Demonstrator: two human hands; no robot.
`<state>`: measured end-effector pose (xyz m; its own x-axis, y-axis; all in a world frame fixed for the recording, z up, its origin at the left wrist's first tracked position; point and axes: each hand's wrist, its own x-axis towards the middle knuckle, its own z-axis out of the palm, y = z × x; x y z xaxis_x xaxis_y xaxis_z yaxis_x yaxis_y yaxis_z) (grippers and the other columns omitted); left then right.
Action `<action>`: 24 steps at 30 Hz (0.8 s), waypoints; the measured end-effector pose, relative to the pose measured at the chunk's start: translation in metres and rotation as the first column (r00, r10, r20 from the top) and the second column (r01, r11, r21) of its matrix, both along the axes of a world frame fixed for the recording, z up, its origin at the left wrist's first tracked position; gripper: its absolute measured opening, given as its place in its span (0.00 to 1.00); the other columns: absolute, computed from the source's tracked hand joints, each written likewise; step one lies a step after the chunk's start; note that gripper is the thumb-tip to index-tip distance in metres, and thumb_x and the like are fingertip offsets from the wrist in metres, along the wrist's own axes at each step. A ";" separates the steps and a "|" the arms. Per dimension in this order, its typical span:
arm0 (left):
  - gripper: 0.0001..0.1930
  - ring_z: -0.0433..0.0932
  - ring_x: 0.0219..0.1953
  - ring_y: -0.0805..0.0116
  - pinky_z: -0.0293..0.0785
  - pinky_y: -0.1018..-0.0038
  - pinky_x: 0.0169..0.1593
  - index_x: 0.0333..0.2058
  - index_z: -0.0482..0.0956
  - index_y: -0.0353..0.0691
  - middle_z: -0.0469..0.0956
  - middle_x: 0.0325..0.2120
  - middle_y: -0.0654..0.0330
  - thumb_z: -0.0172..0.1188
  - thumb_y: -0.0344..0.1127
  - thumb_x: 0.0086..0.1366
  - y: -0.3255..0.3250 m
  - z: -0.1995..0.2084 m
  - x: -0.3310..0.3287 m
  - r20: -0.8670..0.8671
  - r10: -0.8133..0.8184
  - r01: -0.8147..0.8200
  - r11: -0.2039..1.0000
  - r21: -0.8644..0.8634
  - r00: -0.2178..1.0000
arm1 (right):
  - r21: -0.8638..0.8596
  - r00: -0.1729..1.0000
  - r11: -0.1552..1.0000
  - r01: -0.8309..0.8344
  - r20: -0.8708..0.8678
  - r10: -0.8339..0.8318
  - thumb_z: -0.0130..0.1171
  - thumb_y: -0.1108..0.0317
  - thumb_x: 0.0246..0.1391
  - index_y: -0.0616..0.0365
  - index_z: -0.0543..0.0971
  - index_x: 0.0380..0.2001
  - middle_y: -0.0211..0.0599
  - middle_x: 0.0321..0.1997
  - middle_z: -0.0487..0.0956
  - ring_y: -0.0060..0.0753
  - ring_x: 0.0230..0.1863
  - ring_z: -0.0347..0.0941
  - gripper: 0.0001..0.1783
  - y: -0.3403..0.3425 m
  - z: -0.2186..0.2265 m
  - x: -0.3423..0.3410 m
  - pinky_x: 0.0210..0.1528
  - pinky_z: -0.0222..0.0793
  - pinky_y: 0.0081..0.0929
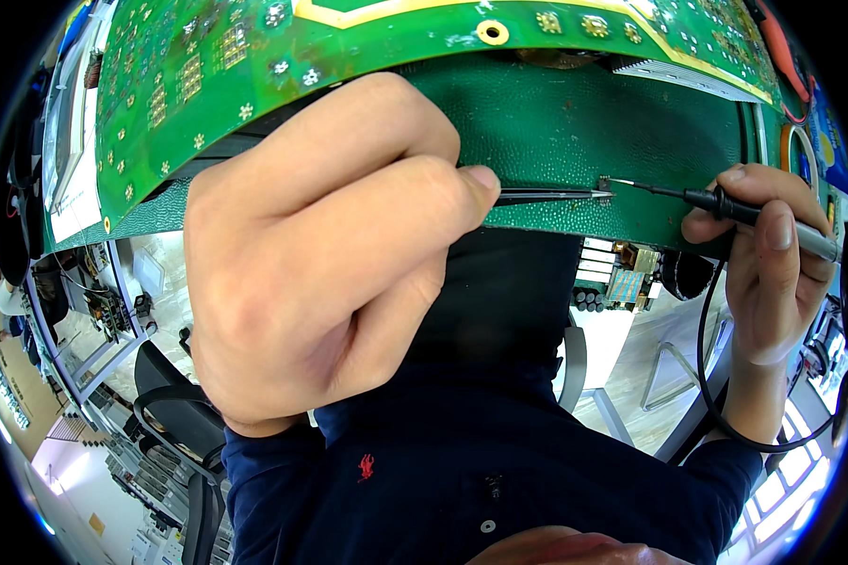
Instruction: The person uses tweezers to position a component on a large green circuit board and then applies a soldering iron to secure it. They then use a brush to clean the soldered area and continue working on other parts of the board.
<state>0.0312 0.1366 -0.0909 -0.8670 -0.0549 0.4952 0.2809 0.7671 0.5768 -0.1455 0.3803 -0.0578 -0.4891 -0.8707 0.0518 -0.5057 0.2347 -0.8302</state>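
Left hand (pixel 320 254) holds tweezers (pixel 548 195), right hand (pixel 780 259) a probe (pixel 702 199).

As I watch, the one view looks steeply down from the person's head (pixel 584 548), close enough for the left hand (pixel 325 250) to loom large, its fisheye sweep spanning green mat (pixel 556 122) and dark shirt (pixel 537 443).

"What is stretching along the far side of the desk (pixel 669 122)?"
"A circuit board (pixel 349 56)."
"And nearer?"
"Tweezers (pixel 546 196) are pointing right from the left hand (pixel 320 254), a corded tool (pixel 749 212) left from the right hand (pixel 773 259); a small part (pixel 604 185) is sitting by their tips."
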 end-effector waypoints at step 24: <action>0.10 0.73 0.24 0.66 0.65 0.78 0.28 0.27 0.81 0.30 0.76 0.25 0.54 0.59 0.19 0.41 0.001 0.000 0.000 0.006 0.009 -0.009 1.000 -0.001 1.000 | -0.013 1.000 1.000 0.025 0.010 -0.025 0.42 0.62 0.72 0.69 0.76 0.47 0.43 0.30 0.82 0.27 0.35 0.79 0.20 -0.001 -0.001 0.003 0.46 0.69 0.22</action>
<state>0.0311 0.1372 -0.0905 -0.8695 -0.0628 0.4899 0.2701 0.7700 0.5781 -0.1428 0.3789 -0.0584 -0.5112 -0.8575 0.0586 -0.4917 0.2358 -0.8382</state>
